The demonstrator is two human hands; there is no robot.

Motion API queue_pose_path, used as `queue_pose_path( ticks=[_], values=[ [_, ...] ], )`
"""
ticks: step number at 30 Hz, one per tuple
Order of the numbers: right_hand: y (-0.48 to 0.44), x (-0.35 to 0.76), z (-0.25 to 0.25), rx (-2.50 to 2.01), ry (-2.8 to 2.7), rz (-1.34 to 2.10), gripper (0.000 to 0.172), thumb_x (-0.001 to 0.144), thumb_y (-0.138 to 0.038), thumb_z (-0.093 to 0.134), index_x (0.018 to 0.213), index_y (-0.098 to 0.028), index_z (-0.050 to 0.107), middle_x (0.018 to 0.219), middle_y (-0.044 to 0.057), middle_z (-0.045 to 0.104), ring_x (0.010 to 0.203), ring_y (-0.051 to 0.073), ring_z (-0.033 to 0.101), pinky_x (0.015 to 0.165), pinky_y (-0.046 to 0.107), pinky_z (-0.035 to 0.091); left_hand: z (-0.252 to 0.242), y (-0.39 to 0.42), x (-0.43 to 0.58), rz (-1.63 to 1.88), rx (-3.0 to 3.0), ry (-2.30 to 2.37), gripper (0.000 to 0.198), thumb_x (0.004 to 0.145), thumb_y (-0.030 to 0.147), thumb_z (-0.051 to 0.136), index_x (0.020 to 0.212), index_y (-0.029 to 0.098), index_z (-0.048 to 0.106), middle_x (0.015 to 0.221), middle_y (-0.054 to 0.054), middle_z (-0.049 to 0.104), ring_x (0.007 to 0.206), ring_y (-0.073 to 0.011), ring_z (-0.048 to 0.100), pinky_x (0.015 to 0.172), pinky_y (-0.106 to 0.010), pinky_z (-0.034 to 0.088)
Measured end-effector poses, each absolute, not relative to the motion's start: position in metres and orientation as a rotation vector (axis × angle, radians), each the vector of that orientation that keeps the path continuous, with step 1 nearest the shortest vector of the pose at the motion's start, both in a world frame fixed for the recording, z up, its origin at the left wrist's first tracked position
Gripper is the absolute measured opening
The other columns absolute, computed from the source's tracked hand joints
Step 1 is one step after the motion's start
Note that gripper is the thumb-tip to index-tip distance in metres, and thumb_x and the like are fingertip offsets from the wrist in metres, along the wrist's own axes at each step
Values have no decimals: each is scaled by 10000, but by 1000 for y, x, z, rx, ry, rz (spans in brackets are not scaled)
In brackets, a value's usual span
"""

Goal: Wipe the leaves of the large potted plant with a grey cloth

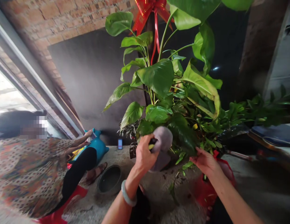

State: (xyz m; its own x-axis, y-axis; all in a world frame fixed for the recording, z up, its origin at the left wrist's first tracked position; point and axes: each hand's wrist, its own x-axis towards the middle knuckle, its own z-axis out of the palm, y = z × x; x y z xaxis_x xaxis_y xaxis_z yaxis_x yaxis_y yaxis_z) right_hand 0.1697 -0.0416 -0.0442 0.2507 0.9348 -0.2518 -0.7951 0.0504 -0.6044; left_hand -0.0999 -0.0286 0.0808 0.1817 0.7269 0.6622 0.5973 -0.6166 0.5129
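A tall potted plant (163, 77) with broad green leaves fills the middle of the head view, and a red ribbon bow (151, 9) is tied near its top. My left hand (145, 154), with a pale bangle (128, 194) on the wrist, is closed on a grey cloth (164, 140) pressed against the lower leaves. My right hand (204, 161) reaches under a dark lower leaf (182, 133) with its fingers against it, supporting it from below. The plant's pot is hidden behind the hands and foliage.
A person in a patterned top (30, 174) sits at the left, holding something by a blue bag (98, 146). A dark empty bowl (109, 182) and a small phone (120, 143) rest on the concrete floor. Something red (205, 189) lies below my right wrist. A brick wall stands behind.
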Motion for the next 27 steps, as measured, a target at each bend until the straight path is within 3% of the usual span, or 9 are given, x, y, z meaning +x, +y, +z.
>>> queue_pose_path(
  ticks=[3, 6, 11, 14, 19, 23, 27],
  values=[
    [-46, 174, -45, -733, -194, 1365, 177, 626, -108, 752, 670, -235, 637, 594, -14, 721, 527, 188, 646, 518, 326, 537, 43, -43, -98, 872, 2364, 1230, 425, 573, 74, 645, 982, 184, 676, 947, -49, 713, 910, -232, 646, 803, -325, 496],
    [-53, 172, -44, -683, -174, 1382, 172, 595, -97, 723, 670, -233, 651, 607, -4, 729, 537, 191, 656, 555, 349, 566, 40, -60, -108, 676, 2265, 1183, 463, 551, 55, 635, 984, 207, 689, 968, -28, 718, 918, -223, 649, 811, -309, 489],
    [-61, 144, -46, -573, -159, 1374, 383, 441, -21, 660, 730, -269, 698, 721, -58, 761, 664, 157, 692, 697, 318, 597, 74, -49, -114, 1079, 2034, 1423, 444, 608, 127, 661, 1048, 187, 640, 971, -28, 711, 917, -226, 652, 834, -324, 494],
    [-60, 121, -55, -575, -170, 1391, 399, 419, 6, 682, 698, -278, 704, 720, -69, 755, 665, 144, 685, 727, 312, 592, 84, -40, -111, 1279, 1915, 1471, 422, 642, 190, 679, 1059, 194, 618, 946, -9, 713, 874, -211, 662, 798, -305, 508],
    [-57, 98, -77, -649, -189, 1376, 398, 381, -27, 714, 678, -292, 708, 657, -86, 718, 682, 151, 675, 809, 345, 568, 69, -54, -121, 1297, 1867, 1479, 382, 636, 213, 684, 1014, 195, 635, 863, 14, 711, 807, -194, 665, 764, -277, 516],
    [-54, 84, -97, -812, -211, 1366, 363, 407, -123, 786, 727, -278, 712, 816, -19, 757, 872, 221, 694, 879, 402, 526, 57, -66, -145, 1248, 1777, 1553, 380, 617, 215, 682, 994, 185, 644, 789, 20, 703, 758, -200, 668, 727, -278, 528],
    [-33, 60, -110, -1037, -298, 1361, 416, 548, -245, 841, 945, -232, 715, 1079, 84, 727, 1127, 308, 628, 989, 484, 446, 70, -67, -154, 1443, 1828, 1596, 382, 632, 248, 712, 1004, 195, 645, 842, 10, 704, 787, -204, 672, 752, -283, 536]
  ],
)
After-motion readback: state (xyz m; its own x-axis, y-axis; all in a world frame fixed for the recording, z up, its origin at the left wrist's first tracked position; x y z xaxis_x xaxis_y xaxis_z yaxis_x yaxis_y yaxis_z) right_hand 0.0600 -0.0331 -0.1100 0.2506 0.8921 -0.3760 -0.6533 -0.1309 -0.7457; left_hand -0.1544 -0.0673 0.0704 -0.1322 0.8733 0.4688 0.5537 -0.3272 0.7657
